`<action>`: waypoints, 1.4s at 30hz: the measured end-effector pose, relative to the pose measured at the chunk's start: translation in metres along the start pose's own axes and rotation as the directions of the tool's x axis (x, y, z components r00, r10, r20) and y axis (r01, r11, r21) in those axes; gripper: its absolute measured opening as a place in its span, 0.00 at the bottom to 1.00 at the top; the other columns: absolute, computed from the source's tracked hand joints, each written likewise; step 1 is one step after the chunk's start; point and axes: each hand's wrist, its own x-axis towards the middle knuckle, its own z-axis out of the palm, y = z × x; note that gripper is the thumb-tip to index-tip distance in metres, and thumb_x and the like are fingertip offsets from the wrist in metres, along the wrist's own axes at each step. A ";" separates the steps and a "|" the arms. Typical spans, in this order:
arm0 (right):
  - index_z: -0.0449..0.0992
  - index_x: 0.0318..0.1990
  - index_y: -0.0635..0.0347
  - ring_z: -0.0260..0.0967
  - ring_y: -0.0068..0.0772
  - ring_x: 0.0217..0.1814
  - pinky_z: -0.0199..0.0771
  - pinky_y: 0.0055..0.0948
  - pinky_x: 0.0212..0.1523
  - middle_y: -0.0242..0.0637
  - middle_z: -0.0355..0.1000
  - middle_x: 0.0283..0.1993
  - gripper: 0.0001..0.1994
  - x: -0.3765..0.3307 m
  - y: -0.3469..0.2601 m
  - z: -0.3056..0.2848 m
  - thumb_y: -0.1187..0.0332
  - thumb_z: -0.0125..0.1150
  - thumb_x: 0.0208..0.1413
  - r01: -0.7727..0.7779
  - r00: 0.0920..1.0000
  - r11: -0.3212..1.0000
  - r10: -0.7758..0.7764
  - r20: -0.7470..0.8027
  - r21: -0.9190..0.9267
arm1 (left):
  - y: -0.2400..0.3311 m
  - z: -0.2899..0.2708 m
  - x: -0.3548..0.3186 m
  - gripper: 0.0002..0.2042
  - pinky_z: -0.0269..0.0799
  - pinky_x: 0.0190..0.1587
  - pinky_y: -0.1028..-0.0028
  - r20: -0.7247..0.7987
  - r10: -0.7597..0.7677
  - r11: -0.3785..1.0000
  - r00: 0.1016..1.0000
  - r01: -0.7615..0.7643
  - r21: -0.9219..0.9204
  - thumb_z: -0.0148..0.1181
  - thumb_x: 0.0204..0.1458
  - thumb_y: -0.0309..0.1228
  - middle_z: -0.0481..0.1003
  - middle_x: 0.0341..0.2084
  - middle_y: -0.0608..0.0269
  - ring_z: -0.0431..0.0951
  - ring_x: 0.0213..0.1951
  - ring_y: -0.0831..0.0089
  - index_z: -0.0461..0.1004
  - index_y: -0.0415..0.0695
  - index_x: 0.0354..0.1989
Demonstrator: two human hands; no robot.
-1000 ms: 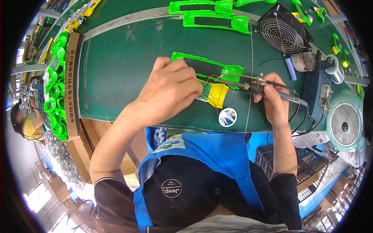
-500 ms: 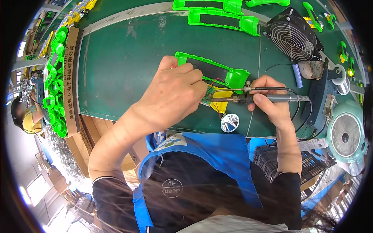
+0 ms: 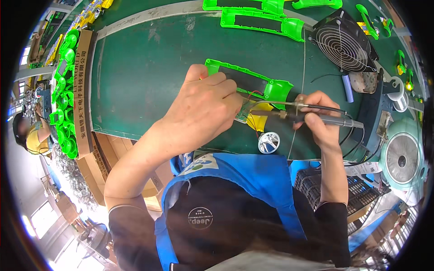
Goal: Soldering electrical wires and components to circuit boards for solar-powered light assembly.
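Observation:
My left hand pinches a small green circuit board with thin red and black wires, just in front of a bright green plastic housing lying on the green mat. My right hand grips a soldering iron by its dark handle, its tip pointing left toward the board. A yellow part lies under the board. A small silver reflector cone sits on the mat near the front edge.
A black desk fan stands at the back right, a round pale green device at the right. More green housings lie at the back. A cardboard box of green parts sits at the left. A solder spool stands right.
Both hands and the housing sit slightly lower and more centred in the picture. The iron tip has come closer to the board held by my left hand.

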 end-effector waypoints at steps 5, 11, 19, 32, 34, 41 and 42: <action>0.69 0.40 0.67 0.74 0.27 0.30 0.74 0.25 0.35 0.40 0.73 0.33 0.15 0.005 0.001 -0.008 0.65 0.63 0.54 0.090 0.993 0.996 -0.089 -0.075 0.006 | 0.002 -0.004 0.003 0.07 0.59 0.46 0.64 0.031 -0.016 1.000 0.999 0.015 0.020 0.63 0.39 0.24 0.68 0.24 0.69 0.70 0.32 0.70 0.71 0.48 0.24; 0.67 0.44 0.66 0.74 0.27 0.33 0.73 0.25 0.41 0.42 0.75 0.34 0.17 0.015 -0.005 -0.007 0.62 0.62 0.56 0.249 0.956 0.957 -0.268 -0.121 -0.147 | 0.004 -0.001 0.001 0.07 0.59 0.45 0.64 0.023 -0.031 0.999 0.999 0.030 0.017 0.63 0.39 0.24 0.68 0.24 0.69 0.70 0.31 0.70 0.71 0.49 0.23; 0.63 0.49 0.61 0.74 0.30 0.45 0.73 0.29 0.49 0.42 0.74 0.43 0.14 0.064 0.000 0.006 0.74 0.59 0.58 0.503 0.833 0.832 -0.539 -0.124 -0.233 | -0.034 -0.019 0.043 0.13 0.60 0.43 0.67 -0.093 -0.022 1.000 0.995 0.020 -0.024 0.67 0.41 0.27 0.71 0.35 0.63 0.72 0.42 0.64 0.75 0.48 0.38; 0.64 0.51 0.61 0.76 0.34 0.44 0.73 0.30 0.48 0.41 0.72 0.42 0.17 0.087 0.020 0.007 0.80 0.57 0.54 0.469 0.819 0.549 -0.563 0.108 -0.692 | -0.028 -0.004 -0.049 0.25 0.63 0.54 0.55 -0.077 0.120 0.993 0.990 -0.119 0.019 0.69 0.37 0.38 0.70 0.48 0.55 0.69 0.53 0.57 0.67 0.44 0.45; 0.66 0.48 0.58 0.76 0.30 0.38 0.74 0.25 0.40 0.39 0.71 0.37 0.19 0.070 0.021 0.007 0.78 0.65 0.50 0.471 0.793 0.550 -0.607 0.058 -0.690 | -0.033 0.009 -0.071 0.27 0.66 0.51 0.59 -0.155 0.036 0.994 0.987 -0.051 -0.097 0.71 0.36 0.33 0.71 0.47 0.54 0.71 0.51 0.55 0.66 0.43 0.47; 0.62 0.52 0.62 0.73 0.31 0.42 0.72 0.30 0.46 0.41 0.69 0.42 0.16 0.014 0.020 0.000 0.72 0.56 0.60 0.343 0.864 0.798 -0.475 -0.166 -0.496 | -0.110 -0.027 -0.064 0.27 0.72 0.47 0.66 -0.444 -0.445 0.887 0.778 0.313 -0.341 0.73 0.40 0.26 0.73 0.43 0.52 0.76 0.45 0.60 0.62 0.41 0.45; 0.62 0.52 0.62 0.73 0.31 0.42 0.72 0.30 0.46 0.41 0.69 0.42 0.16 0.013 0.017 0.000 0.71 0.56 0.60 0.367 0.856 0.788 -0.494 -0.152 -0.495 | -0.129 -0.036 -0.039 0.25 0.71 0.46 0.68 -0.453 -0.494 0.865 0.742 0.365 -0.345 0.72 0.42 0.26 0.72 0.41 0.54 0.75 0.42 0.64 0.62 0.40 0.45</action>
